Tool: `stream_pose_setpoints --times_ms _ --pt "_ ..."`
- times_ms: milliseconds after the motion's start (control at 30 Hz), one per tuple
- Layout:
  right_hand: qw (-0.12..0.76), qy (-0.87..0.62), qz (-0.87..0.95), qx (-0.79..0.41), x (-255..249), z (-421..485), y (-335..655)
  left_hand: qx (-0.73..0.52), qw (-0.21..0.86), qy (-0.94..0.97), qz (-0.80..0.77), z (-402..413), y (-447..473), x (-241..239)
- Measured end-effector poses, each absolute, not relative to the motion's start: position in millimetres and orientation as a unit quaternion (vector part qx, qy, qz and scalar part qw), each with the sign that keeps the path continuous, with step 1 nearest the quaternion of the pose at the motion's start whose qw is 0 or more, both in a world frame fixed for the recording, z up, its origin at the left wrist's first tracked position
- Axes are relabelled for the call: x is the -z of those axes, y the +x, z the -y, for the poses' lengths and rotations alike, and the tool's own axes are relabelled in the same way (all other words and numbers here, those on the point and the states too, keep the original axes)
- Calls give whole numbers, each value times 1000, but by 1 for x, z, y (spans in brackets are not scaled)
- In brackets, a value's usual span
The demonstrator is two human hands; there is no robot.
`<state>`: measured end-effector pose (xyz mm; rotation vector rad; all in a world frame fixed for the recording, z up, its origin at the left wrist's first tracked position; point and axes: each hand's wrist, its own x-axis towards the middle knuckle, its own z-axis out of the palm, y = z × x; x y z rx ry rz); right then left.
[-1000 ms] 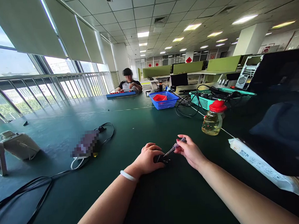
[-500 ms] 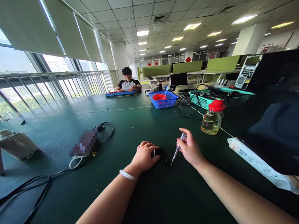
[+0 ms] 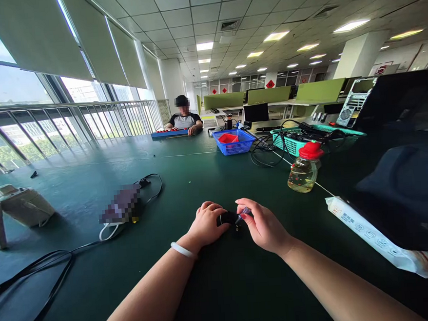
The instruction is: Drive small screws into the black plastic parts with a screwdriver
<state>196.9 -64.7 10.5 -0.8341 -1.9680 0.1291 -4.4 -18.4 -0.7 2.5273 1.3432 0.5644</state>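
Observation:
My left hand (image 3: 206,223) rests on the table with its fingers closed over a small black object (image 3: 227,218), whose exact kind I cannot make out. In my right hand (image 3: 265,226) is a slim screwdriver (image 3: 244,212) with a see-through handle, pinched between thumb and fingers. Most of the screwdriver is hidden by those fingers. Its visible part is at the right end of the black object; whether the tip touches cannot be seen. Tiny shiny bits show just below, on the dark surface.
On the dark green table (image 3: 179,182), a red-lidded bottle (image 3: 304,171) and a white packet (image 3: 369,235) lie to the right. Blue (image 3: 235,147) and green baskets (image 3: 289,145) stand farther back. A power bank-like blurred item (image 3: 120,206) with cables is left. Another person (image 3: 184,118) sits opposite.
My right hand has moved left and tilted, bringing the screwdriver from beside the black object to its right end. The left hand stays in place.

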Motion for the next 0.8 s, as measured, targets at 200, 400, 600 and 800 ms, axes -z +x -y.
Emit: stream_pose_setpoints --times_ms 200,400,600,800 --pt "471 -355 806 -45 -11 61 198 -188 114 860 -461 16 -5 2" --pt "495 -363 788 -52 -10 60 200 -181 113 860 -463 15 -5 3" --pt "484 -381 786 -56 -11 57 201 -174 110 864 -460 14 -4 2" --pt "523 -367 769 -27 -9 56 204 -165 106 861 -469 17 -4 -1"
